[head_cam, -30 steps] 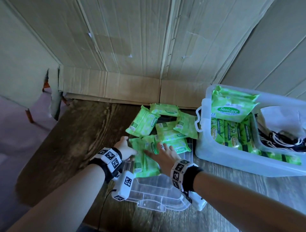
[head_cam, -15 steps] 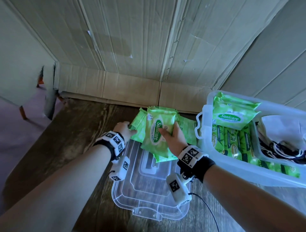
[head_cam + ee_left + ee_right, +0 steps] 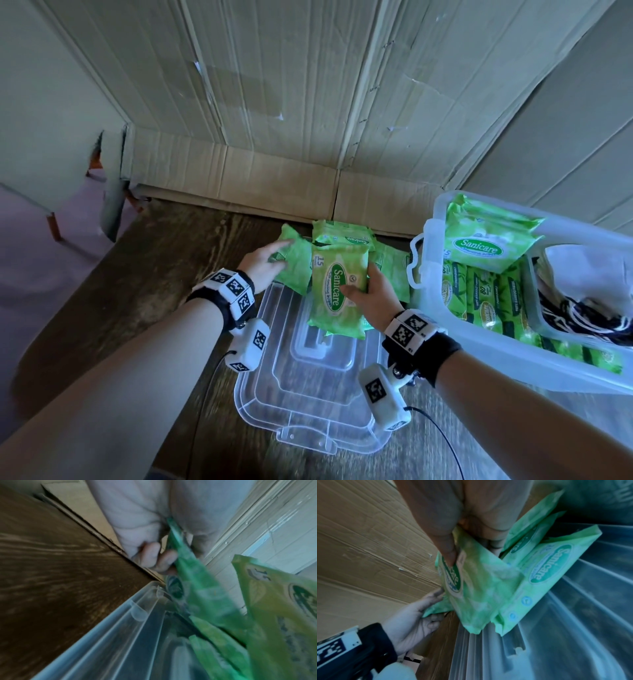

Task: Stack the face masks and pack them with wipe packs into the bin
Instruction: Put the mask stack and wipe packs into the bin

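Here the right hand (image 3: 371, 298) is gripping a green wipe pack (image 3: 337, 291), thumb on its label, above the clear lid (image 3: 301, 394) lying on the table, while the left hand (image 3: 265, 265) is pinching another pack (image 3: 294, 263) beside it; the bin (image 3: 513, 356) is sitting just right, holding more packs.

A second ago my right hand (image 3: 371, 297) lay flat on the heap of wipe packs (image 3: 342, 236) over the clear lid (image 3: 308, 404); now its grip holds a wipe pack (image 3: 337, 291) lifted clear of the heap, with a second behind it; my left hand (image 3: 265, 265) has moved from the heap's near edge to a back pack (image 3: 294, 263) — pinching it.
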Demonstrator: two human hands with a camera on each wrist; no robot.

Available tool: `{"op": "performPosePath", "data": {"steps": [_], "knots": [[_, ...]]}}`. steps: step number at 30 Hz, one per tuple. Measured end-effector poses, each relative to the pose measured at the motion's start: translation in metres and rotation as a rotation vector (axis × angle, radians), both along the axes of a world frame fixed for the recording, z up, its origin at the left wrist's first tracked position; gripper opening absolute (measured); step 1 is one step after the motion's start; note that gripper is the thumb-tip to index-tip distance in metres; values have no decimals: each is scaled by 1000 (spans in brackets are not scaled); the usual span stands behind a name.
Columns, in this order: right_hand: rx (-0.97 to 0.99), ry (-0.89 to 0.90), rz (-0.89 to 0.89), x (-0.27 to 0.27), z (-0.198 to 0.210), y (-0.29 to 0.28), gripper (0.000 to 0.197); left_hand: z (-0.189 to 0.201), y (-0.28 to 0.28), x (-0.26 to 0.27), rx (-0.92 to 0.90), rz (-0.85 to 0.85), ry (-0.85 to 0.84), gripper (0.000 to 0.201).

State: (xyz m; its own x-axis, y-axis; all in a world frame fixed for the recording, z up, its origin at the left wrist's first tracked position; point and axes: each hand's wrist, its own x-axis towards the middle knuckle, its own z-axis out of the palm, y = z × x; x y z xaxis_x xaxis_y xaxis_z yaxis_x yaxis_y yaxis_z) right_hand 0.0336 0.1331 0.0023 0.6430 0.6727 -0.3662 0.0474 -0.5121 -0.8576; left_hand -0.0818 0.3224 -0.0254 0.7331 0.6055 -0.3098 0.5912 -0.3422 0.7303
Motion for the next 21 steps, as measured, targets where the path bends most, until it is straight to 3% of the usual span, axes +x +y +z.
{"op": "performPosePath", "data": {"steps": [3, 6, 7, 9, 11, 15, 16, 19, 21], "knots": [[0, -37, 54, -3, 7, -6, 14, 15, -4, -6, -237, 183, -113, 20], [68, -49, 46, -5, 14, -17, 21, 36, -11, -16, -568, 230, -198, 10], [94, -42, 30, -5, 17, -22, 22, 42, -14, -22, -652, 193, -217, 10], [122, -17, 9, -4, 19, -31, 19, 49, -18, -31, -776, 112, -251, 36], [138, 10, -6, -2, 16, -41, 20, 51, -23, -36, -778, 112, -246, 47], [120, 54, 114, -8, 22, -59, 51, 55, -44, -31, -490, 154, -179, 11], [128, 81, 152, -11, 24, -63, 49, 55, -50, -29, -459, 134, -174, 11], [155, 122, 183, -17, 27, -73, 10, 58, -77, -16, -549, 142, -189, 14], [197, 142, 141, -19, 27, -82, 15, 59, -96, -10, -650, 166, -197, 16]]}}
